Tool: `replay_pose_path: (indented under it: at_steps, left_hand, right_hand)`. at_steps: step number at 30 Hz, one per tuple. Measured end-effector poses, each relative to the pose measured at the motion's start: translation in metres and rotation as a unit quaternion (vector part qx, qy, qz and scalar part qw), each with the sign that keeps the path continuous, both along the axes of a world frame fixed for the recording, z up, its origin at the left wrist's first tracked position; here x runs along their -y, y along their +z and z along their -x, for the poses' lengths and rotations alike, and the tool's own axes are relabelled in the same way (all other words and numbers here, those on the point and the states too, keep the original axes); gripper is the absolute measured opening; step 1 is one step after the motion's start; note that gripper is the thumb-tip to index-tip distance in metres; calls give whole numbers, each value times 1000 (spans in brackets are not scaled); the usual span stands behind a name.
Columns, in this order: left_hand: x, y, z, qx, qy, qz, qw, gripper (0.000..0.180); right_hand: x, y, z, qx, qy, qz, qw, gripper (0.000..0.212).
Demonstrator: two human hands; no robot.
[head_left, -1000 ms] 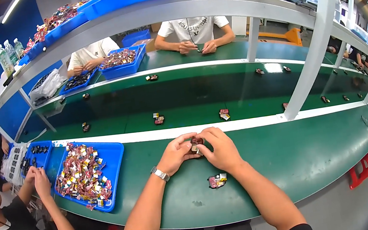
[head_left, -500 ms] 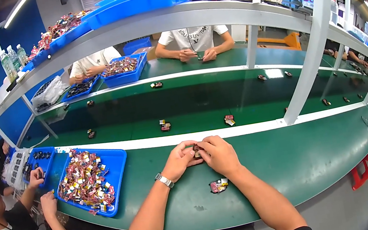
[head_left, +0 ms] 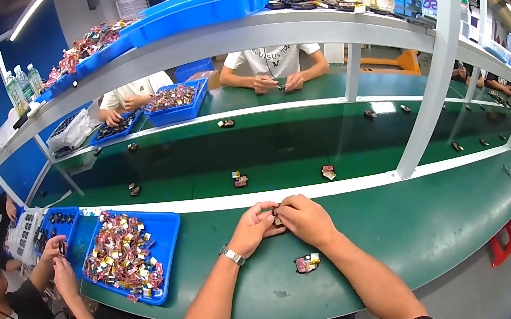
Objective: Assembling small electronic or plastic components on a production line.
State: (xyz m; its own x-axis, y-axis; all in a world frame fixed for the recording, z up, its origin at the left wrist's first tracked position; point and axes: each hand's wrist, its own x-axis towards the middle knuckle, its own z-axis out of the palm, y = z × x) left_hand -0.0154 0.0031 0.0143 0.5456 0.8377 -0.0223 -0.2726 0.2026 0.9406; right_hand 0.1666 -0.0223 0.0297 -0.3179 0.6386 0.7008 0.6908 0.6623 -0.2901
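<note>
Between the fingertips of both hands I hold a small dark casing (head_left: 277,218), mostly covered by my fingers. My left hand (head_left: 251,229), with a metal watch at its wrist, grips its left side. On the other side, my right hand (head_left: 307,220) is closed over it with thumb and fingers. Nearer to me, beside my right forearm, a similar small black unit (head_left: 307,263) lies on the green table, with a red board and a white-and-yellow piece showing. To the left stands a blue tray (head_left: 171,231) heaped with small red boards with white-and-yellow pieces (head_left: 120,256).
Ahead, a green conveyor belt (head_left: 193,193) carries scattered small units. A white shelf frame (head_left: 419,105) rises over it, bearing blue trays (head_left: 197,15) and bottles. A co-worker (head_left: 32,318) sits at my left; others work across the belt. A red stool (head_left: 509,240) stands at right.
Units on the belt have drifted slightly right. The left co-worker's hands have come together around a small black part. My hands keep hold of the casing; the view has shifted slightly.
</note>
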Motion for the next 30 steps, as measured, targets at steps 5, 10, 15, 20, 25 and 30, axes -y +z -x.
replay_pose_path:
  at_steps: [5, 10, 15, 20, 25, 30]
  left_hand:
    - [0, 1, 0, -11, 10, 1, 1000, 31]
    - [-1, 0, 3, -13, 12, 5, 1000, 31]
    - [3, 0, 0, -10, 24, -7, 1000, 32]
    - [4, 3, -4, -26, 27, -12, 999, 33]
    - [7, 7, -2, -47, 15, -28, 998, 35]
    - [2, 3, 0, -22, -6, -22, 999, 38]
  right_hand:
    - [1, -5, 1, 18, -26, -17, 999, 9]
    - [1, 5, -4, 16, 25, -33, 999, 17]
    - [2, 9, -9, -14, 17, 25, 999, 16]
    - [3, 11, -14, 9, 31, 61, 998, 16]
    - [5, 10, -12, -7, 44, 116, 992, 13]
    - [5, 4, -12, -70, 44, 173, 982, 7]
